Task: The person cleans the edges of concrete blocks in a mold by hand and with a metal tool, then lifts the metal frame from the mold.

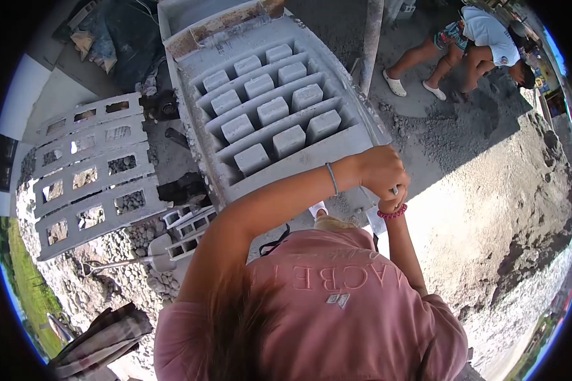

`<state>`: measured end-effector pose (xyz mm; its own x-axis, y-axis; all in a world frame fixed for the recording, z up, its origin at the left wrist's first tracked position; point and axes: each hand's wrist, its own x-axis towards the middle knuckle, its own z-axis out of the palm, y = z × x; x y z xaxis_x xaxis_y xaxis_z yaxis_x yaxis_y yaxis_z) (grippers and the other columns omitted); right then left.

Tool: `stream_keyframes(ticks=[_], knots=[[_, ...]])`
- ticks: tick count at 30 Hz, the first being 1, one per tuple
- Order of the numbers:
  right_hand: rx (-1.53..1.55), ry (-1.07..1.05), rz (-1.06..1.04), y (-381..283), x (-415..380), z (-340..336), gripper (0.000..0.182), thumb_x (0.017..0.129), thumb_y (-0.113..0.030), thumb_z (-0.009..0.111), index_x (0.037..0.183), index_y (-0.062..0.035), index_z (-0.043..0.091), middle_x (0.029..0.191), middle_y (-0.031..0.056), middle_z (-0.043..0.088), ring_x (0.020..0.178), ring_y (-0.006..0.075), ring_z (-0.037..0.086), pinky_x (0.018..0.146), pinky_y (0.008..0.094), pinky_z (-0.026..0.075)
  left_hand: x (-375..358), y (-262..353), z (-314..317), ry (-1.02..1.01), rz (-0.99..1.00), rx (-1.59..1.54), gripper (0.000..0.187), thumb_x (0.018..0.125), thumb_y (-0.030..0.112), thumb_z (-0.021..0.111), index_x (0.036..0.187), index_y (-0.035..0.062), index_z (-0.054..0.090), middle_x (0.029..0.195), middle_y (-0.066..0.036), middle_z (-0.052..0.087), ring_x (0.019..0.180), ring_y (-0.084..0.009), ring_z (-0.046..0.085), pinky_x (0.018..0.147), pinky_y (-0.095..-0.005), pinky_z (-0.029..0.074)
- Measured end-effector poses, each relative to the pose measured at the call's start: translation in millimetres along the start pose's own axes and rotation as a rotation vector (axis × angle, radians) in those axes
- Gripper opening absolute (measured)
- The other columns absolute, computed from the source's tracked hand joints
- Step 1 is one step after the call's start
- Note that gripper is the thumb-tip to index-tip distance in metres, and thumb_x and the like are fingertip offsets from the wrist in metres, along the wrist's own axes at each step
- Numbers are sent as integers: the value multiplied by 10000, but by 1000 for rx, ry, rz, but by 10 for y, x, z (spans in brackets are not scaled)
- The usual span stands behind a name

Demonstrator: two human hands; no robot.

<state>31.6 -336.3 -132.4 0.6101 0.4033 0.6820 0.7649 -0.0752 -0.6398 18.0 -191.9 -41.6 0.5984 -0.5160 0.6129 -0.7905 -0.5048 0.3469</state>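
Note:
My left hand (382, 170), its wrist ringed by a teal bracelet, is closed in a fist just off the near right corner of a grey block mould (260, 181). Right below it, my right hand (389, 204) is closed too, above a red beaded bracelet. The two hands touch or overlap; what they grip, if anything, is hidden. A small silvery ring (395, 189) shows at the left hand's fingers. Inside the mould, several pale rectangular core blocks (289, 141) stand in rows between long dividers.
A co-worker (492, 38) bends over wet grey mix (483, 108) at the upper right. To the left lie a plate with square holes (95, 162), hollow blocks (189, 235), a shovel (161, 254) and gravel (133, 238). A post (372, 44) rises beyond the mould.

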Motion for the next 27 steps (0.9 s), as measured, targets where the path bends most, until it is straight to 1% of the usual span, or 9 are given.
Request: stream_keyframes(ticks=[1,4,8,11,16,20,22,25,27], knots=[[-19,14,126,-160,-196,-133,176,795,-148,439,823,12,506,774,101,540,685,169,526,558,296,414,18,177,78,13,30,-59,67,540,170,513,536,119,556,440,-68,489,412,-243,492,401,-343,380],[-221,161,152,-576,-522,-325,226,808,-203,432,828,9,508,787,91,541,698,172,526,568,281,411,102,626,202,-63,102,-71,66,501,168,523,509,103,534,440,-80,488,414,-250,493,407,-347,386],[-139,257,234,-730,-673,-265,245,805,-217,419,818,7,515,776,99,547,693,189,538,563,288,414,65,868,280,-122,149,-73,95,474,185,536,483,96,507,443,-89,490,425,-256,503,417,-343,396],[-34,293,276,-618,-613,-51,259,802,-227,409,811,6,521,768,105,551,690,201,546,559,293,416,-13,696,265,-157,175,-57,117,475,211,553,494,102,515,454,-84,500,441,-257,517,428,-346,407],[164,206,239,-75,-159,487,285,798,-245,392,799,4,530,753,115,558,684,222,560,553,301,420,-169,-88,-77,-109,83,42,102,525,202,549,495,111,515,446,-77,488,440,-256,513,425,-346,407],[380,-17,-81,680,605,1121,324,819,-258,327,779,6,511,769,139,550,666,274,550,563,324,417,-262,-992,-538,-86,-57,173,89,507,184,526,487,99,509,452,-95,494,430,-275,505,421,-351,403],[312,-13,-161,1016,1028,1525,302,825,-210,293,762,10,490,786,167,536,668,319,524,594,349,408,-358,-1505,-769,-26,-155,227,88,522,173,514,482,95,506,442,-100,486,419,-274,499,416,-351,399],[490,-115,-195,1276,1743,1994,250,807,-140,294,759,9,488,779,192,524,702,348,503,624,371,398,-412,-2056,-1227,49,-224,246,73,540,159,502,511,96,526,461,-99,499,424,-269,497,428,-346,401],[467,-170,-176,1315,2066,2117,225,792,-121,313,746,14,487,783,196,521,717,347,500,638,374,393,-438,-2274,-1453,71,-267,291,72,547,148,500,549,101,554,470,-91,502,424,-253,490,433,-340,400]])
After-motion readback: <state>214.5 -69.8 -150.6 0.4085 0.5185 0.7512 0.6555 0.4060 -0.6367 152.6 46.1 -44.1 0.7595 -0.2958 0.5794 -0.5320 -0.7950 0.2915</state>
